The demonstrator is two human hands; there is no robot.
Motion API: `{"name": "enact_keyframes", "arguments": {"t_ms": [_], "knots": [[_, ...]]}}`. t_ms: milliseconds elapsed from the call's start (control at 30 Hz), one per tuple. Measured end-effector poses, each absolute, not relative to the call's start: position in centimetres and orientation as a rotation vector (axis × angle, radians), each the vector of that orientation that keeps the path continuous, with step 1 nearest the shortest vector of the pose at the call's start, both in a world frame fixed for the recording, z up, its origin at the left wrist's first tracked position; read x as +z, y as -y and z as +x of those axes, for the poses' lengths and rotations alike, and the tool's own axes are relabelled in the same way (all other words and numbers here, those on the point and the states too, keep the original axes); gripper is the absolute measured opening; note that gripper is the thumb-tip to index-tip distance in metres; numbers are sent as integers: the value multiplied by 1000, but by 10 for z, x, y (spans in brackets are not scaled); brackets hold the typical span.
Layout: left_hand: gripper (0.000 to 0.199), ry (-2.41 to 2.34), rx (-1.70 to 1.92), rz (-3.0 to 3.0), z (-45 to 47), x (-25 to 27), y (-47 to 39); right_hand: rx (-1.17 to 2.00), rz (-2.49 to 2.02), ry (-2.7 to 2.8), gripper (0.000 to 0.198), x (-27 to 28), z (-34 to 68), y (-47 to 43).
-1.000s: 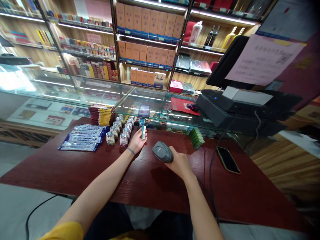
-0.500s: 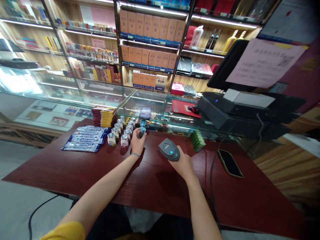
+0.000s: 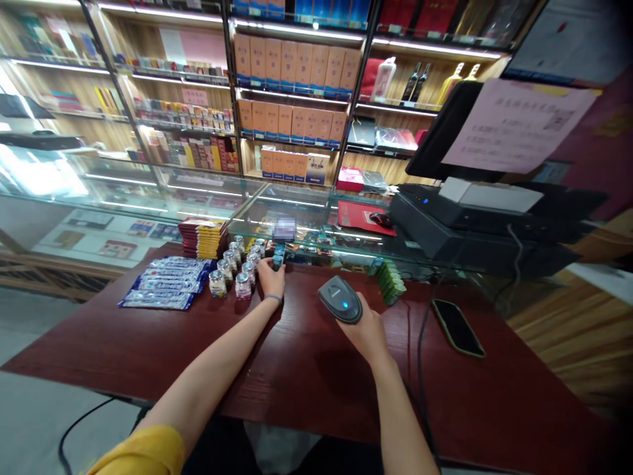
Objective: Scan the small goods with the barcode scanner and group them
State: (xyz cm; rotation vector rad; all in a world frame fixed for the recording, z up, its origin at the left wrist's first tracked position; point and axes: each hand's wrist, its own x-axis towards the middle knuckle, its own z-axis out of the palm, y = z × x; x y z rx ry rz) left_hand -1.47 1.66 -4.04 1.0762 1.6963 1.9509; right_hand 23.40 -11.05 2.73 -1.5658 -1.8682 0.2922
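My left hand is closed around a small blue-green jar at the back of the dark red table. Just left of it stand two rows of small jars with silver lids. Over the table's middle, my right hand grips a grey barcode scanner with a lit blue light. Its head points away from me, to the left. Right of the scanner, a row of green packs stands near the table's back edge.
At left lie blue-and-silver packets, with stacked red and yellow packs behind. A phone lies at right beside a black cable. A glass display counter borders the back. A monitor stands at right.
My left hand has moved slightly away from me and left with the jar, towards the back of the jar rows. The scanner has shifted slightly right. The view has tilted a little.
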Motion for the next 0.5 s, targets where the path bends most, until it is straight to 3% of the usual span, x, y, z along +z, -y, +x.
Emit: {"name": "enact_keyframes", "arguments": {"t_ms": [333, 500], "knots": [[35, -1834, 1901, 1175, -12, -47, -21, 283, -1545, 1849, 25, 26, 238, 110], [51, -1784, 1946, 1211, -12, -46, -20, 328, -1549, 1814, 25, 27, 237, 109]]}}
